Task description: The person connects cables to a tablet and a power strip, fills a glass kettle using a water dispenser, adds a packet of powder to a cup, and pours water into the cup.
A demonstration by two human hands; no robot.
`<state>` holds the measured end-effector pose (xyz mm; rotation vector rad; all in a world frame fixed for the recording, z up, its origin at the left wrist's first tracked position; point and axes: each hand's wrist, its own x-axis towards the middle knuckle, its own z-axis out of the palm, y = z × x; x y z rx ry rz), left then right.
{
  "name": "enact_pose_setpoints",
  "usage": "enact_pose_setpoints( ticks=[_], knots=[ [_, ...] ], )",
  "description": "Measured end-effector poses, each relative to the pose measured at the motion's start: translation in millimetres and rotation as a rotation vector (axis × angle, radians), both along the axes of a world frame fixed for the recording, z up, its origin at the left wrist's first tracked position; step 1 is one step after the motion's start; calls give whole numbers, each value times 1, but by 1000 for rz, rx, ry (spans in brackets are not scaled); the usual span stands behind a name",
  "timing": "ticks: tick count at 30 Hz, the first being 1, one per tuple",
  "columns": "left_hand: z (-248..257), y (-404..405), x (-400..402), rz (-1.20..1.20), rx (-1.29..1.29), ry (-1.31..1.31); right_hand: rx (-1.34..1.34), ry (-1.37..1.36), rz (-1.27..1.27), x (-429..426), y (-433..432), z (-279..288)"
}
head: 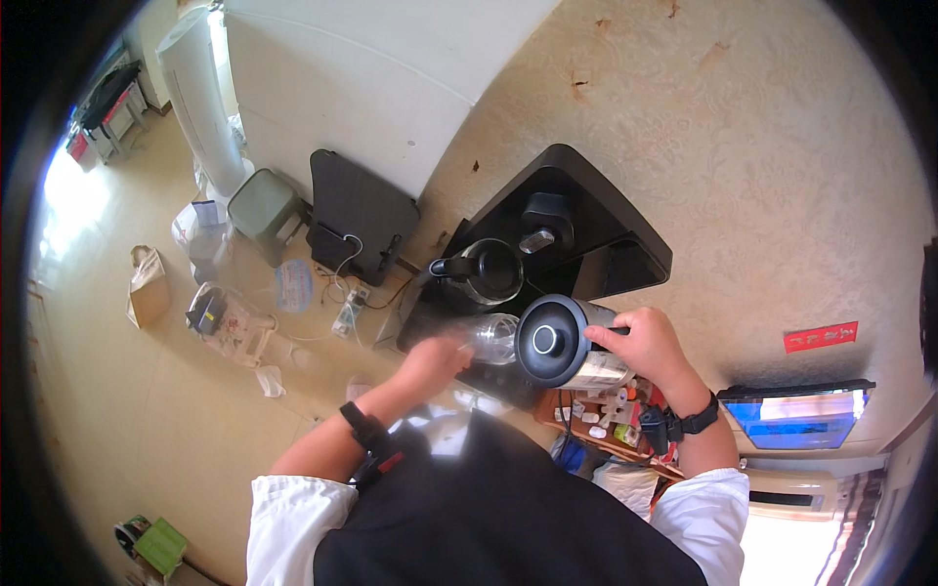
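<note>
My right hand [648, 344] is closed around the handle of an electric kettle [549, 343]. The kettle has a black lid with a round ringed knob and a shiny metal body, and it leans over. Blurred, my left hand [437, 360] grips a clear see-through container [495, 339], whose rounded end is close beside the kettle's lid. Beyond both hands is a black water-dispenser cabinet [615, 220] with a spout [538, 240]. A glass kettle [495, 271] with a black lid and handle stands on it.
A wooden shelf [546, 410] holding small bottles and packets is below the right hand. On the floor at left are a power strip [350, 311], a green-grey stool [264, 205], a black folded panel [359, 220] and several bags. A television [799, 417] is at right.
</note>
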<state>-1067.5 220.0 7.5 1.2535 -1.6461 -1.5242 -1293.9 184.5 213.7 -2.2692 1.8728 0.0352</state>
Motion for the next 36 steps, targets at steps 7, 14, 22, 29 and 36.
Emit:
enact_pose_setpoints(
  ticks=[7, 14, 22, 29, 36],
  knots=[
    [-13, 4, -3, 5, 9, 21, 34, 83, 20, 14, -2, 11],
    [-10, 7, -2, -8, 5, 34, 18, 91, 30, 20, 2, 18],
    [-14, 12, 0, -30, 4, 19, 16, 142, 34, 26, 5, 24],
    [-16, 17, 3, -27, 6, 59, -7, 134, 51, 26, 9, 22],
    [-17, 15, -4, -19, 68, 62, -29, 129, 21, 18, 7, 18]
  ],
)
